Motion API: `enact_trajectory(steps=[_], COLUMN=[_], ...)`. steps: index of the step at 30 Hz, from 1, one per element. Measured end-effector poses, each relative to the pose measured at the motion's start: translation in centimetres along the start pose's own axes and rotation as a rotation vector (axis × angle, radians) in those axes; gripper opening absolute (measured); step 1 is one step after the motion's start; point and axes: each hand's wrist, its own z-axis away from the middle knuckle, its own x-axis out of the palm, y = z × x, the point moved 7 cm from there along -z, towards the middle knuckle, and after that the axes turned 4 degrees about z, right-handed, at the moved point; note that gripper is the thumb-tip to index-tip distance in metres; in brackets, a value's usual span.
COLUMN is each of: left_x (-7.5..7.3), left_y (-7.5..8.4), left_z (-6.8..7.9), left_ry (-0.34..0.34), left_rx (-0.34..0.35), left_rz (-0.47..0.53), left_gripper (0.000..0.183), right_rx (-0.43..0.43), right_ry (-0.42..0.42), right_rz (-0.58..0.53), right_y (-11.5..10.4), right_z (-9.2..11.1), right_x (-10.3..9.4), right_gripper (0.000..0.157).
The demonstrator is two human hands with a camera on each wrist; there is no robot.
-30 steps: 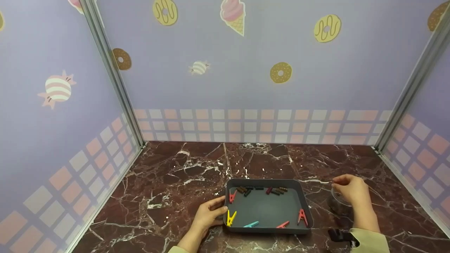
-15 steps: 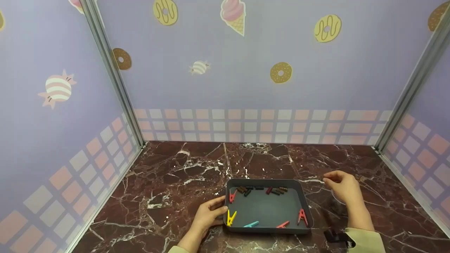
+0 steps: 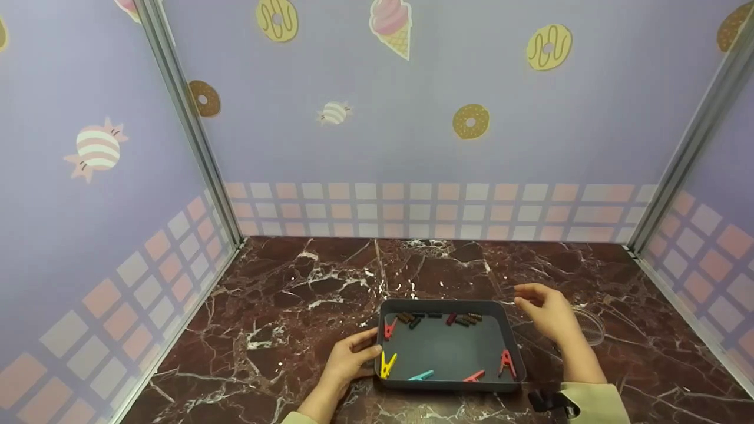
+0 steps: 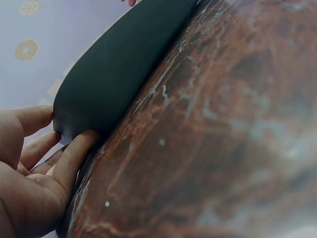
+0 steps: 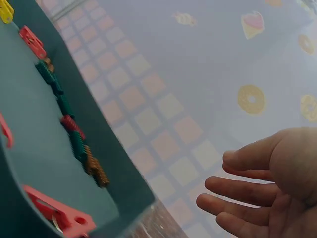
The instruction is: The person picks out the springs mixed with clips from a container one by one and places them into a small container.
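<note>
My left hand (image 3: 347, 362) is at the left wall of a dark grey tray (image 3: 450, 386), its fingertips against the outer side. In the left wrist view the fingers (image 4: 77, 156) are nearly straight on the tray wall. Beyond the tray's back right corner hovers my right hand (image 3: 548, 312), thumb near the index finger, with nothing visible in its grasp. Inside the tray are clothespins: a yellow clothespin (image 3: 386, 365), a blue clothespin (image 3: 422, 376) and several red ones, such as the red clothespin (image 3: 506, 363). Small ridged spiral pieces (image 5: 74, 136) in green, brown and dark red line the back wall.
A clear round container (image 3: 591, 325) stands right of the tray, partly hidden behind my right forearm. Everything sits on a dark red marbled table (image 3: 294, 330). Lilac panels (image 3: 383, 147) with printed sweets enclose it at the back and sides.
My right hand has moved left from over the clear container toward the tray's back right corner, uncovering more of the container. The left hand and the tray's contents have stayed put.
</note>
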Motion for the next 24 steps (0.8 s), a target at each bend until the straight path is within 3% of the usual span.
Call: enact_trajectory(steps=[8, 15, 24], left_x=[0.0, 0.0, 0.1], left_y=[0.1, 0.0, 0.1], left_z=[-0.1, -0.1, 0.1], left_ry=[0.004, -0.006, -0.004], left_rx=[0.009, 0.0, 0.003], left_rz=[-0.017, 0.027, 0.037], left_gripper=[0.054, 0.054, 0.055], right_rx=[-0.047, -0.068, -0.11], right_ry=[-0.003, 0.01, -0.089], right_rz=[-0.097, -0.233, -0.163], right_y=[-1.7, -2.7, -3.2], right_z=[-0.2, -0.5, -0.1], right_x=[2.2, 4.4, 8.5], right_gripper=[0.032, 0.025, 0.031])
